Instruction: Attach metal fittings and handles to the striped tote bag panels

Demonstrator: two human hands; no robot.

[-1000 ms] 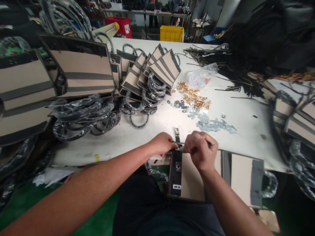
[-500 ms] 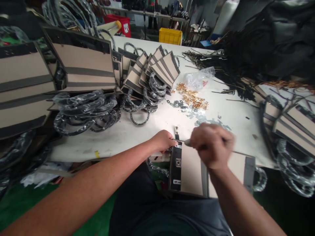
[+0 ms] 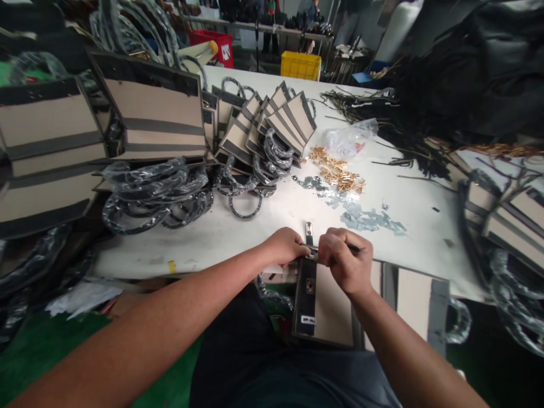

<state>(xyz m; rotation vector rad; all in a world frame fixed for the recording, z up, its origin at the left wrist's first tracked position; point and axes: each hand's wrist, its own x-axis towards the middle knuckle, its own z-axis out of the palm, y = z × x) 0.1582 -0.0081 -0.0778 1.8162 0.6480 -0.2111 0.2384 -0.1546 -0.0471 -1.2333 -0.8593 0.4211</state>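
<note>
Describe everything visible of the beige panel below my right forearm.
The panel looks like stiff board, beige with dark bands. Its left band carries a square metallic plate and a pale rectangular piece; a plastic-wrapped dark handle shows at its right end. It lies flat, partly off the table. The left hand and right hand are at its far left corner.
</note>
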